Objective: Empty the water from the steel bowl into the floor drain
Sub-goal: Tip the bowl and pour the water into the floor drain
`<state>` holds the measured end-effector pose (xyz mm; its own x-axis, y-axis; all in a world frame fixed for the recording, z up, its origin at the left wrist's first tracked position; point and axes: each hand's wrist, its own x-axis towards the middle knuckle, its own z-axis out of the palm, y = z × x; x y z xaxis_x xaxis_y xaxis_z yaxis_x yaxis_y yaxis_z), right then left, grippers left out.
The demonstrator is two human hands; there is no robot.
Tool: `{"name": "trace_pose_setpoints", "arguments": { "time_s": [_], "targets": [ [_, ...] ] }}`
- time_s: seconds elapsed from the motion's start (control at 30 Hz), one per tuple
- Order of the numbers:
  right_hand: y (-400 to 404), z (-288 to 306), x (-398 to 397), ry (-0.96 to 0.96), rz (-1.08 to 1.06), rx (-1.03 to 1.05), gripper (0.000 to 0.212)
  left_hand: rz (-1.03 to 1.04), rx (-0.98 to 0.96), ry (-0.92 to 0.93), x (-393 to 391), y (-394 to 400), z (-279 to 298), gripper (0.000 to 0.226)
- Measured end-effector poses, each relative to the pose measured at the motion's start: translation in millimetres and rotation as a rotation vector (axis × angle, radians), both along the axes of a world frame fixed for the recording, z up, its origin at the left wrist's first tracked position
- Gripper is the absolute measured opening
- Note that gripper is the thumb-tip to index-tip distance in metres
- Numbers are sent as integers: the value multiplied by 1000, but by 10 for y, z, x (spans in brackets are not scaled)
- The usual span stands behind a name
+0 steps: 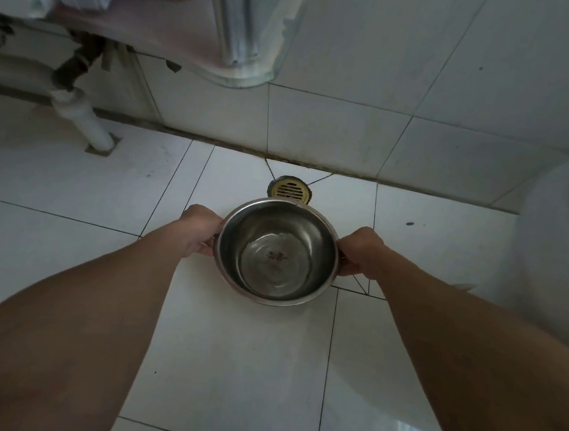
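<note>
A round steel bowl [278,252] is held level above the white floor tiles, its far rim just short of the brass floor drain [290,191]. Clear water lies in its bottom over a small red mark. My left hand [197,230] grips the bowl's left rim and my right hand [360,253] grips the right rim. The drain grate sits near the foot of the tiled wall and is partly covered by the bowl's rim.
A glass shelf edge [246,81] juts out at the upper middle, with a white drain pipe [81,118] running into the floor at the left. A white toilet [563,239] stands close on the right. White tiled wall [352,128] rises behind the drain.
</note>
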<state>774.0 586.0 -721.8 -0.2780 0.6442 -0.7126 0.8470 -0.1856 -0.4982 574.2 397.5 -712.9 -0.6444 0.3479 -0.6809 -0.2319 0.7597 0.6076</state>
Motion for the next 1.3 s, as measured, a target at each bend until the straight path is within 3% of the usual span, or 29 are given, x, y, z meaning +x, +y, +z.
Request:
{"name": "trace_pose_setpoints", "arguments": {
  "time_s": [1.3],
  "targets": [
    [-19,10,-47,-16,51,-30,14,-25,-10,27,-88,23,-92,14]
  ]
}}
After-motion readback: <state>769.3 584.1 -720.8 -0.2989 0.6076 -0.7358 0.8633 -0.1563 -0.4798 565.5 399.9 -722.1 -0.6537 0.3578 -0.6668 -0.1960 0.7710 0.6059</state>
